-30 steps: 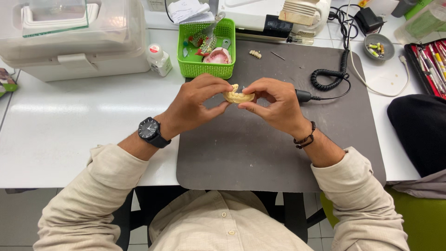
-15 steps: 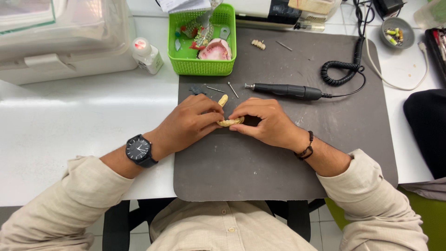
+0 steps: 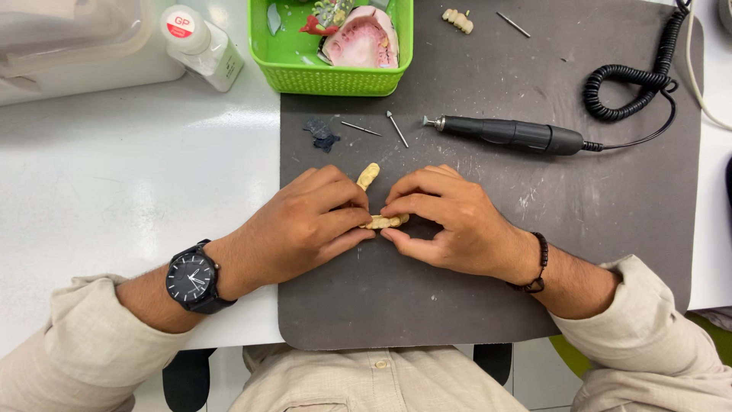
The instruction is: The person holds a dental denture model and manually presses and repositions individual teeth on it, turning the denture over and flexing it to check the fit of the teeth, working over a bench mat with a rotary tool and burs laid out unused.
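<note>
1. The left hand [image 3: 305, 229] and right hand [image 3: 450, 225] meet at the centre of a grey mat [image 3: 610, 252], knuckles up.
2. Both pinch a small cream tooth piece [image 3: 385, 222] between thumb and fingertips; the left fingers [image 3: 335, 200] close on its 9 o'clock end, the right fingers [image 3: 415, 204] on its 3 o'clock end. The fingers of each hand lie pressed together, not spread.
3. The piece sits just above the mat; whether it touches the mat cannot be told.
4. A second cream piece [image 3: 368, 175] pokes up at 12 o'clock of the first, between the two hands and partly hidden by the left index finger.
5. At 1 o'clock of the hands lies a black handpiece [image 3: 511, 134], tip pointing to 9 o'clock, with a coiled cord [image 3: 621, 76] running off at 3 o'clock.
6. Two thin burs [image 3: 396, 128] lie at 12 o'clock, beside a dark scrap [image 3: 322, 133].
7. A green basket [image 3: 335, 72] at 12 o'clock, on the mat's far edge, holds a pink denture mould [image 3: 362, 42].
8. A white bottle [image 3: 202, 46] lies at 10 o'clock on the white table [image 3: 114, 168].
9. A black watch [image 3: 192, 278] is on the left wrist, a bead bracelet [image 3: 540, 263] on the right.
</note>
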`<move>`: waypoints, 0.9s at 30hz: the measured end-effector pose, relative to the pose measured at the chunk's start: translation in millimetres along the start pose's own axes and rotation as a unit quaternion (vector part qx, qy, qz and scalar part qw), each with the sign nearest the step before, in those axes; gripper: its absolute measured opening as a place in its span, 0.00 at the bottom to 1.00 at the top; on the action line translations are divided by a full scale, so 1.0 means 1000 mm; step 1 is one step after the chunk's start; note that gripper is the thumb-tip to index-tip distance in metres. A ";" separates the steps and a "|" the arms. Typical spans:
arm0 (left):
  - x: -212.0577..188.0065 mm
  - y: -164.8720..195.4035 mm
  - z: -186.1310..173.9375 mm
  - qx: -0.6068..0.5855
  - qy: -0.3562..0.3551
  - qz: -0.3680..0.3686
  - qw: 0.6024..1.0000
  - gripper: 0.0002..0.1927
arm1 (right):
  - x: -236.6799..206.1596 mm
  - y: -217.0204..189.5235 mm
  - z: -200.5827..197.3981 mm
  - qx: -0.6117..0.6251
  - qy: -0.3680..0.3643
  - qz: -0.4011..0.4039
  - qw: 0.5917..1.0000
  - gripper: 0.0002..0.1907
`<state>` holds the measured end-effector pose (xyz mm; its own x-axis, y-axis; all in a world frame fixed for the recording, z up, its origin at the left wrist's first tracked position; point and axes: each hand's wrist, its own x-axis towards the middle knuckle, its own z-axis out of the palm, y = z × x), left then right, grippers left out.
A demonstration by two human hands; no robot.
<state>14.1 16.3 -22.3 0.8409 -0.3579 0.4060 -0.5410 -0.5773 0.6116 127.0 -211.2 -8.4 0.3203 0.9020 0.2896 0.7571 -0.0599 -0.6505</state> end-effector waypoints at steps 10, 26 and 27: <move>0.001 -0.001 0.001 0.005 -0.001 0.004 1.000 0.09 | -0.001 0.003 0.003 -0.012 -0.001 -0.007 1.000 0.11; 0.000 0.004 0.001 -0.004 -0.001 0.016 1.000 0.07 | 0.001 0.000 0.011 -0.023 0.022 -0.049 0.998 0.14; 0.000 0.004 0.000 -0.002 -0.003 0.021 1.000 0.07 | 0.001 0.001 0.011 -0.025 0.023 -0.052 0.998 0.14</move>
<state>12.5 13.9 -19.8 0.8173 -0.3864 0.4275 -0.5761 -0.5587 0.5966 121.8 -205.4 -15.9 0.2638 0.8840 0.3860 0.8143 0.0104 -0.5804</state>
